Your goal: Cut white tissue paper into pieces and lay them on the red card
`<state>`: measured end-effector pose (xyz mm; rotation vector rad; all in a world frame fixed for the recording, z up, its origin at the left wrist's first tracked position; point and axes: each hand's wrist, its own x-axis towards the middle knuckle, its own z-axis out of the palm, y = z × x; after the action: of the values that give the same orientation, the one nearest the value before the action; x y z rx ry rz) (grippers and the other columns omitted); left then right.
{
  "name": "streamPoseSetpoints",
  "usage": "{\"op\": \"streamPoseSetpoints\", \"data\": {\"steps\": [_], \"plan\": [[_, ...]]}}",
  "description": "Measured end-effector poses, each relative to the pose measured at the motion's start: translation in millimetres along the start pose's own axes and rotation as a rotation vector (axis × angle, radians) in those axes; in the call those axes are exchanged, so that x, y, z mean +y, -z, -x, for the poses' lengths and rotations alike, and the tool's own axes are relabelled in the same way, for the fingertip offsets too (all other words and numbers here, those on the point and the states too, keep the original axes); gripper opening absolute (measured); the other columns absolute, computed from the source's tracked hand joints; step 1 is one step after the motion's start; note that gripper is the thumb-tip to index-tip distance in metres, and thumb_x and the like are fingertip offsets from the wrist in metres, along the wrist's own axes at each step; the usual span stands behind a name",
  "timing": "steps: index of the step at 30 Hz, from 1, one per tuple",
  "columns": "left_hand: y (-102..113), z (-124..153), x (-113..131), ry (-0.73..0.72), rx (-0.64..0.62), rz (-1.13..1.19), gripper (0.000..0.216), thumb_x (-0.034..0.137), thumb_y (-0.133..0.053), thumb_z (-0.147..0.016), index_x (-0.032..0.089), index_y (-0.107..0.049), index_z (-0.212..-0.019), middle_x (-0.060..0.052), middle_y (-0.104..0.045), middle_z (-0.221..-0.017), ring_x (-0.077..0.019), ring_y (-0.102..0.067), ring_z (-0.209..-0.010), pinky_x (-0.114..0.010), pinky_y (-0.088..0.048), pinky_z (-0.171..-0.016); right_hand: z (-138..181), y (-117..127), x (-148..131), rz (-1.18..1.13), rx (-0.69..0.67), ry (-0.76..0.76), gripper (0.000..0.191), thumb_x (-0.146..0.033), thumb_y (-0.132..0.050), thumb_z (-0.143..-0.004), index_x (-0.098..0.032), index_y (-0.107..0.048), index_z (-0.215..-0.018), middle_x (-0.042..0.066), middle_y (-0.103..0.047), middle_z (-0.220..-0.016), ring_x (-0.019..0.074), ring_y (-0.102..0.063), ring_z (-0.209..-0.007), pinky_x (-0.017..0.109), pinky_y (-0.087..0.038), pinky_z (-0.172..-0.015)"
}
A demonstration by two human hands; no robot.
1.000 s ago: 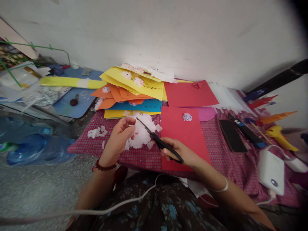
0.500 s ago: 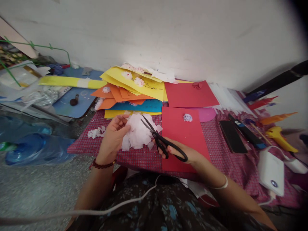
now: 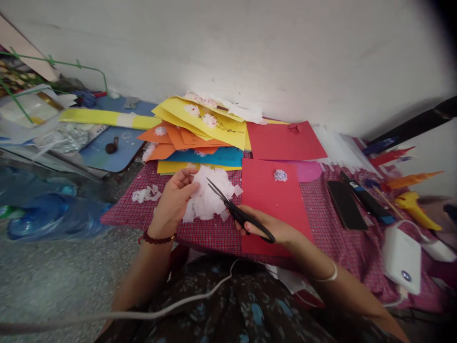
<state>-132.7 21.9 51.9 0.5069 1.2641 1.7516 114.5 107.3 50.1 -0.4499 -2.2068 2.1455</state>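
My right hand (image 3: 259, 224) grips black-handled scissors (image 3: 233, 208), fingers in the handles, with the blades pointing up and left and nearly closed. The blades lie above a heap of cut white paper (image 3: 210, 197) on the checked cloth. At the heap's left edge my left hand (image 3: 176, 195) is closed, thumb and fingers pinching what looks like a piece of white paper, hard to tell from the heap behind. A red sheet (image 3: 271, 205) lies under my right hand and bears a small purple-and-white paper cluster (image 3: 280, 175).
Behind the heap lie stacked yellow sheets (image 3: 200, 119), orange sheets (image 3: 185, 138) and a blue sheet (image 3: 214, 156), some with white paper blossoms. White scraps (image 3: 145, 194) lie at left. To the right are a phone (image 3: 345, 205), a box cutter (image 3: 367, 197) and a white power bank (image 3: 402, 257).
The scissors' blades have come together from wide apart, and the handles have closed in my right hand. My left hand stays at the heap in much the same pose.
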Motion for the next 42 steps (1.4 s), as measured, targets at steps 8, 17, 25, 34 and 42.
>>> {"op": "streamPoseSetpoints", "data": {"steps": [8,17,25,34,42], "plan": [[-4.9,3.9,-1.2,-0.017,-0.105,-0.227,0.042,0.012,-0.074,-0.065,0.019,-0.064,-0.104,0.007,-0.050,-0.063,-0.0079,-0.045,-0.054,-0.020,-0.034,-0.051,-3.3,-3.1,3.9,-0.041,0.031,-0.026,0.062,-0.067,-0.057,-0.090,-0.013,-0.051,-0.120,0.004,-0.050,-0.092,0.0152,-0.047,-0.081,0.029,-0.042,-0.072],[-10.9,4.1,-1.7,-0.001,-0.133,-0.251,0.040,0.015,-0.073,-0.067,0.019,-0.061,-0.105,0.007,-0.053,-0.065,-0.0078,-0.045,-0.054,-0.020,-0.033,-0.051,-5.0,-5.3,3.5,-0.082,0.085,-0.046,0.060,-0.068,-0.061,-0.086,-0.014,-0.053,-0.110,0.001,-0.049,-0.083,0.0116,-0.045,-0.069,0.026,-0.039,-0.062],[-3.1,1.6,-3.6,-0.047,-0.110,-0.229,0.039,0.013,-0.072,-0.067,0.019,-0.064,-0.104,0.005,-0.056,-0.073,-0.0075,-0.050,-0.060,-0.019,-0.038,-0.053,-2.2,-5.4,1.5,-0.092,0.143,-0.095,0.056,-0.070,-0.061,-0.084,-0.016,-0.053,-0.095,-0.003,-0.050,-0.072,0.0088,-0.046,-0.057,0.022,-0.035,-0.051],[9.5,7.7,-3.4,-0.036,-0.078,-0.184,0.038,0.016,-0.075,-0.067,0.018,-0.064,-0.103,0.005,-0.059,-0.068,-0.0083,-0.056,-0.058,-0.020,-0.046,-0.055,-4.1,-6.5,5.8,-0.114,0.135,-0.102,0.059,-0.071,-0.060,-0.085,-0.015,-0.052,-0.101,-0.002,-0.052,-0.073,0.0086,-0.047,-0.055,0.022,-0.034,-0.049],[3.7,1.6,2.9,-0.128,0.069,-0.026,0.035,0.013,-0.077,-0.063,0.017,-0.066,-0.097,0.003,-0.062,-0.072,-0.0075,-0.056,-0.059,-0.019,-0.047,-0.056,0.0,-0.3,-0.2,-0.002,0.010,0.052,0.060,-0.071,-0.051,-0.090,-0.015,-0.052,-0.112,0.004,-0.052,-0.091,0.0149,-0.050,-0.080,0.030,-0.045,-0.073]]}}
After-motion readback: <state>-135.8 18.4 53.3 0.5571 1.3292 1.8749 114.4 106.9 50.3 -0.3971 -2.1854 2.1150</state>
